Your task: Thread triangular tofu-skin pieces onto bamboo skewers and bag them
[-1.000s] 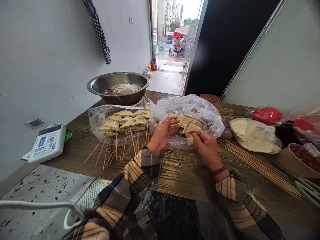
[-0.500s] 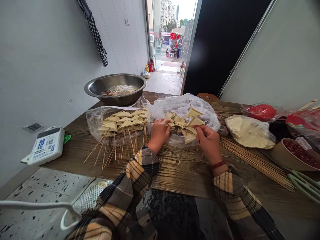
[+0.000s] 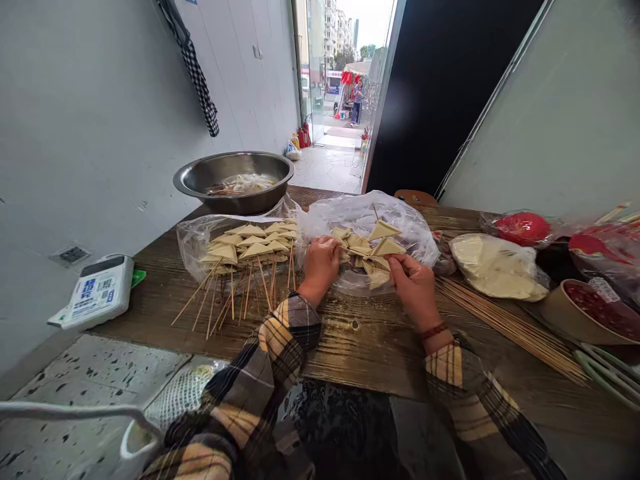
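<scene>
My right hand (image 3: 414,283) is closed in a pinch at the lower end of a bamboo skewer (image 3: 375,212). Pale, folded tofu-skin triangles (image 3: 384,231) are threaded on it, and the skewer's bare tip pokes out above. Loose triangles (image 3: 356,241) lie heaped on a clear plastic bag (image 3: 400,208) just behind and between my hands. My left hand (image 3: 321,265) has its fingers curled together at the left edge of this heap; what they hold is hidden. Left of it, finished triangle skewers (image 3: 253,241) are stacked on another bag, their sticks pointing toward me.
A steel basin (image 3: 235,180) stands behind the stacked skewers. Bare bamboo sticks (image 3: 510,327) lie at the right, beside a bag of pale food (image 3: 500,267), a bowl of red contents (image 3: 600,310) and green-handled scissors (image 3: 607,373). A white device (image 3: 100,293) sits at the left edge.
The view has shifted slightly. The skewer in my right hand has tipped a little to the left; both hands stay nearly in place.
</scene>
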